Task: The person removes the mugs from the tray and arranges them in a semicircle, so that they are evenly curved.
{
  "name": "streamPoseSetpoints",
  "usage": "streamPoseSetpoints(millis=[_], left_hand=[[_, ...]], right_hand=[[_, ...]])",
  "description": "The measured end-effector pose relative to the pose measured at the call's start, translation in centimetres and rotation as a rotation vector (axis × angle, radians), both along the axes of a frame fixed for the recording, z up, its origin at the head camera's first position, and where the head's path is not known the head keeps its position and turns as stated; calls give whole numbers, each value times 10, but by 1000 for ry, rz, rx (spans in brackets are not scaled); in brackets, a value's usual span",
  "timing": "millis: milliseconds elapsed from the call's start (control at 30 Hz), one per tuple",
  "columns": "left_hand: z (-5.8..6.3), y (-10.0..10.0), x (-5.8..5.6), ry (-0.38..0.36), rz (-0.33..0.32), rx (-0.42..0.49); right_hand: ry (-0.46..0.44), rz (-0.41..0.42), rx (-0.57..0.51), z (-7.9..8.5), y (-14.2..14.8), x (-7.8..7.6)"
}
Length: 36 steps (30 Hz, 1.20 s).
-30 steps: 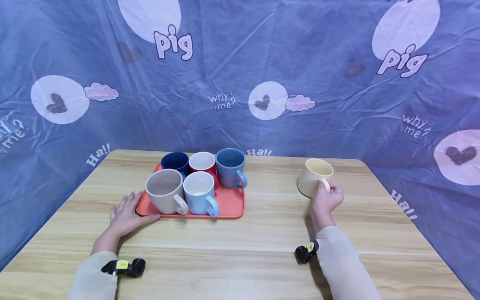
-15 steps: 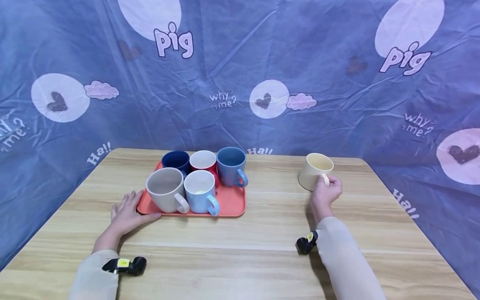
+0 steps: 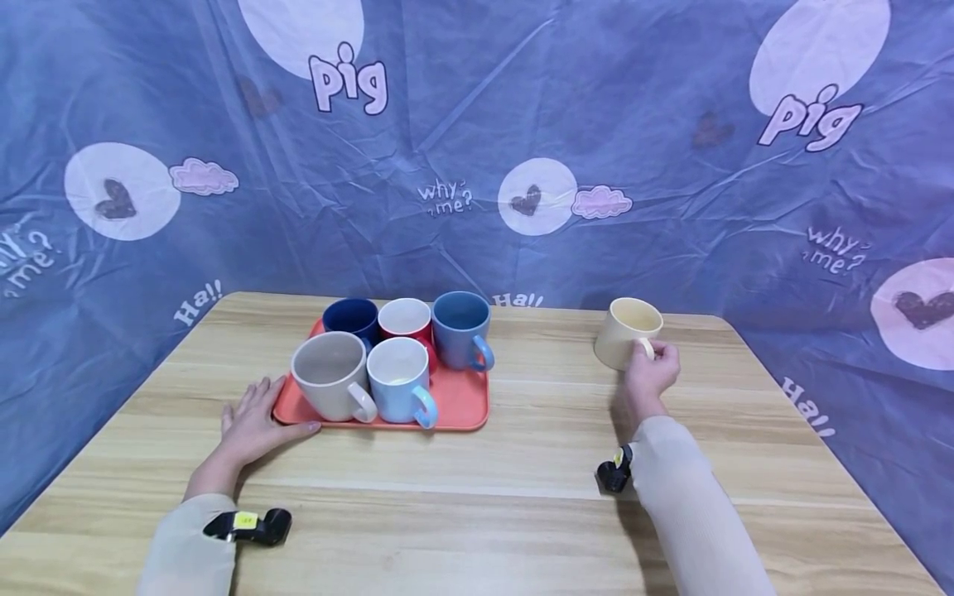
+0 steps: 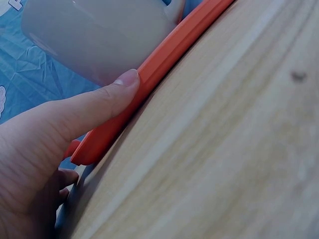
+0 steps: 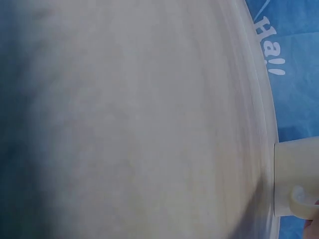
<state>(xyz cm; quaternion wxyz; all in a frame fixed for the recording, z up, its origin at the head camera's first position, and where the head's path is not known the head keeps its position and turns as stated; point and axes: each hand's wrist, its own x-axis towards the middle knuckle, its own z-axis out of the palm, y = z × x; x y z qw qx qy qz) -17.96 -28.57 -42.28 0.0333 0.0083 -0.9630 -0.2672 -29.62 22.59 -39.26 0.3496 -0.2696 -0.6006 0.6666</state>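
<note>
On the right of the table, my right hand (image 3: 650, 371) pinches the handle of a cream mug (image 3: 613, 338). The mug is upright; the right wrist view shows its lower side and handle, and I cannot tell if its base bears on the table. My left hand (image 3: 252, 429) lies spread at the near left corner of an orange-red tray (image 3: 464, 404). Its thumb touches the tray's front edge in the left wrist view. Standing on the tray are a grey mug (image 3: 319, 391), a light blue mug (image 3: 393, 399), a navy mug (image 3: 352, 318), a red mug (image 3: 423, 333) and a blue mug (image 3: 450, 346).
The wooden table (image 3: 447, 513) reaches back to a blue printed cloth (image 3: 417, 149) hanging behind it. Bare wood lies between the tray and the cream mug. Small black cameras sit on both wrists, the right one (image 3: 614, 473) close to the tabletop.
My right hand has moved the cream mug a little farther back, towards the table's rear edge. The left hand, tray and other mugs stay in place.
</note>
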Motion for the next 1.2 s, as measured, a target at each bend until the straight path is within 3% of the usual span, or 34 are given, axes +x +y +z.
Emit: streamPoseSetpoints(millis=[167, 500, 1033, 1200], left_hand=[[0, 1, 1, 3, 2, 12], [1, 0, 1, 1, 4, 1], [-1, 1, 1, 15, 1, 20], [-1, 0, 0, 9, 7, 13]], right_hand=[[-78, -1, 83, 2, 1, -3], [-126, -5, 146, 2, 6, -11], [-151, -9, 101, 7, 10, -15], [-213, 51, 140, 10, 12, -12]])
